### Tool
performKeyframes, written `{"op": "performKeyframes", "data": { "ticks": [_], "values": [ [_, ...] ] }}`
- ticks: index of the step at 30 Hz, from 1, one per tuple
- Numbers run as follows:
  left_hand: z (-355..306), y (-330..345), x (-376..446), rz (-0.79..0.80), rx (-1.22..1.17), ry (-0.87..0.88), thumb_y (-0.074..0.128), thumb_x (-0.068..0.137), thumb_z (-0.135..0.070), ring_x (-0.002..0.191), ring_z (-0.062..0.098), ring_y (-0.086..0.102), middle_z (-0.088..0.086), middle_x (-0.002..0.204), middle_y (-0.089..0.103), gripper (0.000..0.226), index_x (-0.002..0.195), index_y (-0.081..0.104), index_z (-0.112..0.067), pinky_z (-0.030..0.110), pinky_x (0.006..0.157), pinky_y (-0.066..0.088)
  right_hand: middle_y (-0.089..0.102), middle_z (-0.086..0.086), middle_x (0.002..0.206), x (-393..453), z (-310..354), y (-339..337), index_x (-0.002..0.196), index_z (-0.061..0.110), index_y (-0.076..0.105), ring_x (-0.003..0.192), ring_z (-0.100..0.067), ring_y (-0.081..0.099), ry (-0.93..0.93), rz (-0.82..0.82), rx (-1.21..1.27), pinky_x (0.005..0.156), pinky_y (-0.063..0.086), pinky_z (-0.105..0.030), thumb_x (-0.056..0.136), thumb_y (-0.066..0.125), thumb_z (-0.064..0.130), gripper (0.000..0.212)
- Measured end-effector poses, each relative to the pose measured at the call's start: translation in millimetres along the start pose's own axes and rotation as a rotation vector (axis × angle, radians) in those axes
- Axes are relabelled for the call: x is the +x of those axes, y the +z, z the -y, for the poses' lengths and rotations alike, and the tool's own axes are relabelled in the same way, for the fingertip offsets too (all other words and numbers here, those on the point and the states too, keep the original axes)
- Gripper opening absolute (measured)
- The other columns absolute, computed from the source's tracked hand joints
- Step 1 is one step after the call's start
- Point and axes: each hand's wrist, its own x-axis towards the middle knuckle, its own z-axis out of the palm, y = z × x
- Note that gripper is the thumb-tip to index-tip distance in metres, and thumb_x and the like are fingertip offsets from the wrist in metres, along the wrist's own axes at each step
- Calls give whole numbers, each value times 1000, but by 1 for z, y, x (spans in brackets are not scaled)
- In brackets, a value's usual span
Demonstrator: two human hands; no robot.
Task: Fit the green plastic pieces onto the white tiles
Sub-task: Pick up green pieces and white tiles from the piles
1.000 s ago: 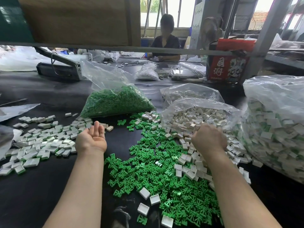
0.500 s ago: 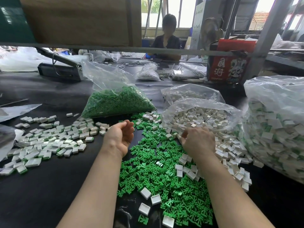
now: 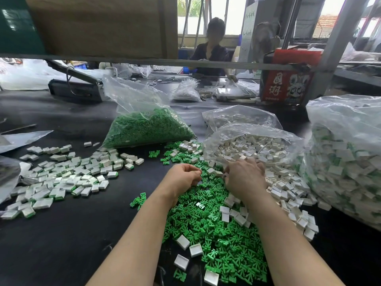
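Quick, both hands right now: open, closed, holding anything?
Left hand: fingers curled over the green pieces; any hold is hidden.
Right hand: fingers curled, apparently pinching a white tile.

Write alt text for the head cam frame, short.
Seen from above, a person's left hand and right hand meet with fingers curled over a loose pile of green plastic pieces mixed with white tiles on a black table. Finished tiles lie left; clear bags of parts sit behind and right.
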Motion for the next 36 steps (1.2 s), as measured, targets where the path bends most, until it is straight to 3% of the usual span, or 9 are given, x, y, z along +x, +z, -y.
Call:
{"op": "performKeyframes", "data": {
  "ticks": [5,9,13,16,20,23,28,33,36],
  "values": [
    [0,2,-1,1,17,32,58,96,-13,67,5,61,1,87,72,12,100,68,-11,13,54,45,66,7,93,-2,-1,-1,100,26,68,93,-16,53,-11,-92,35,91,42,-35,95,55,25,14],
    [1,5,1,-18,-47,83,64,93,-28,65,6,60,-3,82,75,14,94,71,-16,14,52,43,74,8,94,-2,3,-14,102,25,74,85,-12,66,-155,-208,477,90,50,-34,90,68,30,14],
    [-3,9,-2,22,-236,107,73,72,-47,58,3,61,0,77,75,35,85,73,-14,16,52,44,73,7,88,-5,16,-21,92,20,76,79,-9,65,-306,-268,636,79,51,-26,81,78,25,12],
    [-3,5,-2,38,-358,123,78,66,-34,56,5,61,3,72,74,30,85,74,-11,14,47,43,70,11,83,-5,16,-21,92,20,73,75,1,61,-369,-277,714,73,48,-16,79,80,21,14],
    [-3,-1,0,58,-490,83,67,86,-6,65,10,68,5,78,75,8,93,69,-10,17,55,51,68,15,80,-3,13,-23,93,25,69,72,6,58,-297,-265,819,64,41,-7,80,78,15,18],
    [-6,-4,0,89,-634,91,59,90,-2,66,12,70,6,79,75,11,94,67,-8,21,60,55,69,11,85,-2,10,-23,98,20,70,66,9,57,-269,-106,677,64,45,-6,85,73,20,13],
    [-10,-9,-1,191,-875,52,63,84,-18,65,9,69,4,81,74,15,93,72,-9,20,57,55,65,12,95,-10,17,-21,106,29,72,85,-3,60,-359,302,426,68,44,-12,81,76,41,28],
    [-10,-12,0,223,-998,34,67,78,-17,63,8,69,4,80,74,12,80,77,-10,21,55,56,55,17,88,-11,25,-23,97,31,72,83,-2,50,-372,228,247,62,33,-13,84,73,37,14],
    [-9,-12,0,212,-1003,47,67,78,-15,64,8,69,3,80,74,11,79,77,-11,20,56,56,59,15,87,-11,25,-22,95,27,73,80,-3,52,-369,221,259,72,44,-20,88,70,32,9]
  ]
}}
